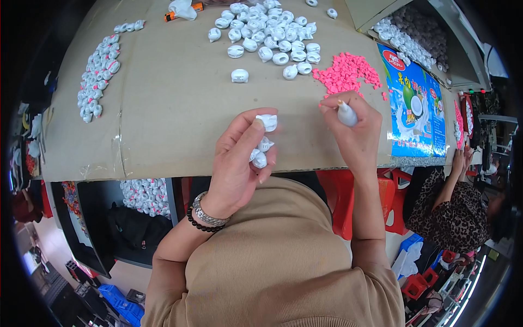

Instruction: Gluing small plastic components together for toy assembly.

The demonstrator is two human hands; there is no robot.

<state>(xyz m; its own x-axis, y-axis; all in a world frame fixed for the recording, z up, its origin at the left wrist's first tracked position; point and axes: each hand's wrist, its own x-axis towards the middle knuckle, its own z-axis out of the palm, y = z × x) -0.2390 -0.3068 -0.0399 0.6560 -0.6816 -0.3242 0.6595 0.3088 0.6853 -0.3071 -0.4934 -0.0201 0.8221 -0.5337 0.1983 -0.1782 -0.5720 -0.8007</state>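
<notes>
My left hand (233, 159) pinches one white piece (267, 122) between thumb and finger, more white pieces (260, 159) tucked in its lower fingers; my right hand (362, 128) is closed around a white bottle (347, 115), pink bits (348, 73) just beyond it on the bench (174, 109)

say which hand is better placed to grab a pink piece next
Probably the right hand: it is closer to the pink pieces, though it also holds a white bottle. The left hand is farther away and holds several white pieces.
</notes>
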